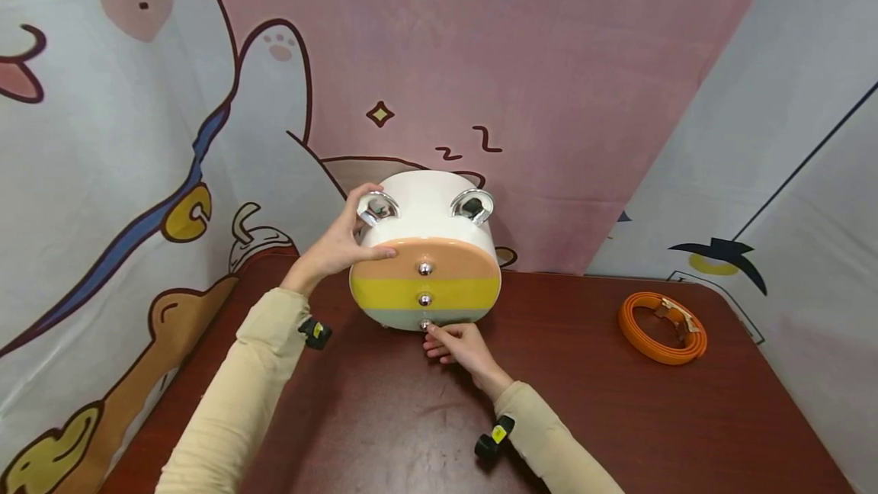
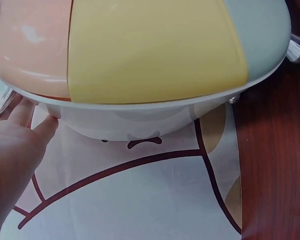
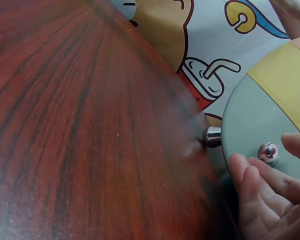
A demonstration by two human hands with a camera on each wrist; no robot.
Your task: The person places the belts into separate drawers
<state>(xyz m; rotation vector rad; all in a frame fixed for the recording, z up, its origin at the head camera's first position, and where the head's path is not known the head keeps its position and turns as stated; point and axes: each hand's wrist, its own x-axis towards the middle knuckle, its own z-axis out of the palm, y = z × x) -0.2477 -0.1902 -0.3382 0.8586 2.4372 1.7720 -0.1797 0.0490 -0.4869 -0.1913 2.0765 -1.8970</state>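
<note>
A small white oval drawer cabinet [image 1: 428,208] stands on the table, tilted back in the head view. Its front has orange, yellow and pale green drawers [image 3: 255,117], each with a round silver knob. Silver rings like ears sit on top. My left hand [image 1: 336,241] grips the cabinet's upper left side, thumb along the front edge and fingers behind the left silver ring [image 1: 378,209]. Down at the green drawer, my right hand [image 1: 466,348] has thumb and fingertips around the lowest knob [image 3: 268,153]. All the drawer fronts sit level with the white rim.
A rolled orange belt [image 1: 631,326] with a metal buckle lies on the right of the brown wooden table [image 1: 583,410]. Behind the table hangs a printed cartoon cloth [image 1: 549,97], close to the cabinet's back. Small silver feet [image 3: 212,136] support the cabinet.
</note>
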